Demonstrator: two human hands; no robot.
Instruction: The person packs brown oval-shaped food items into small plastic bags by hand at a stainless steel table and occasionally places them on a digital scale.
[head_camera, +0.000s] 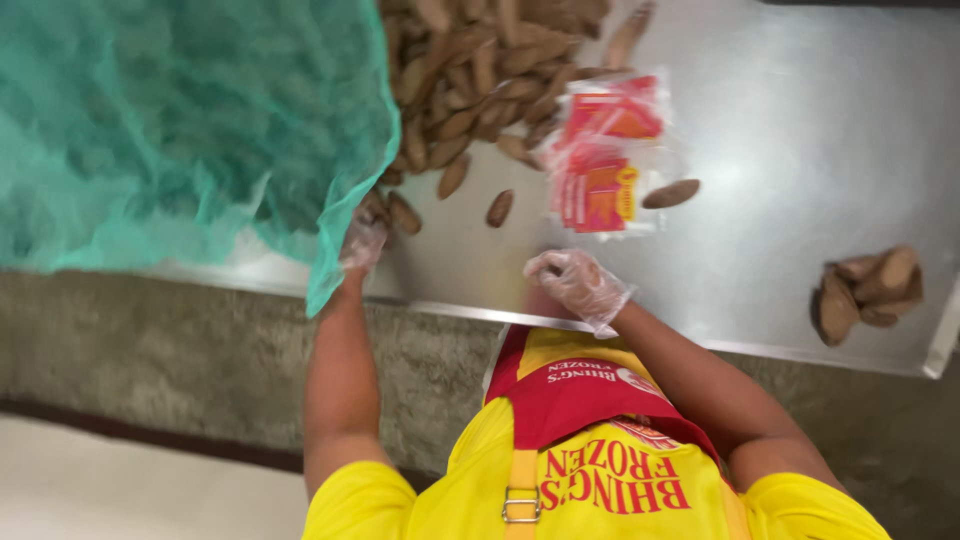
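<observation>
While the steel table (800, 130) fills most of the view, a big green mesh net (170, 130) droops over its left side. Next up is a heap of brown oblong pieces (480, 70) at the far edge, with clear packets with red-orange labels (600, 160) beside it and a smaller brown heap (865, 290) off right. Left hand (362, 242), gloved, sits half under the net, touching two loose pieces (405, 213); can't tell its grip. Right hand (578, 285), gloved, is loosely curled at the near edge, and I can't tell if it's holding anything.
</observation>
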